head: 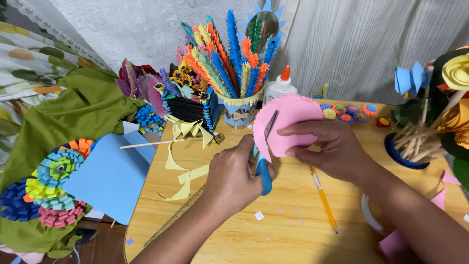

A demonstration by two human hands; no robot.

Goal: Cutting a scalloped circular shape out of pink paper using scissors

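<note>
The left hand (234, 178) was closed around the blue handles of a pair of scissors (264, 161), its grip tight on them, with the blades pointing up and set into the left edge of a pink paper disc (288, 124). The right hand (327, 149) held that disc in a pinching grip, thumb on the near face and fingers across its lower right part. The disc had a scalloped rim and stood upright above the middle of the wooden desk (273, 234), clear of its surface.

A yellow pencil (323, 198) lay on the desk just below the right hand, pointing toward the near edge. Curled yellow paper strips (185, 161) lay toward the desk's left edge, beside a thin wooden stick (151, 143) and a blue paper sheet (110, 178) that hung over that edge. A wooden ruler (176, 217) ran along the near left edge.

Toward the far edge stood a cup of fringed paper stems (234, 63) in orange, blue, green and yellow, with a white glue bottle (279, 88) just beside it and a row of small rolled paper flowers (349, 111) to its right. A blue holder of wooden sticks (413, 142) stood at the right edge. Pink paper scraps (442, 193) lay near the right corner.
</note>
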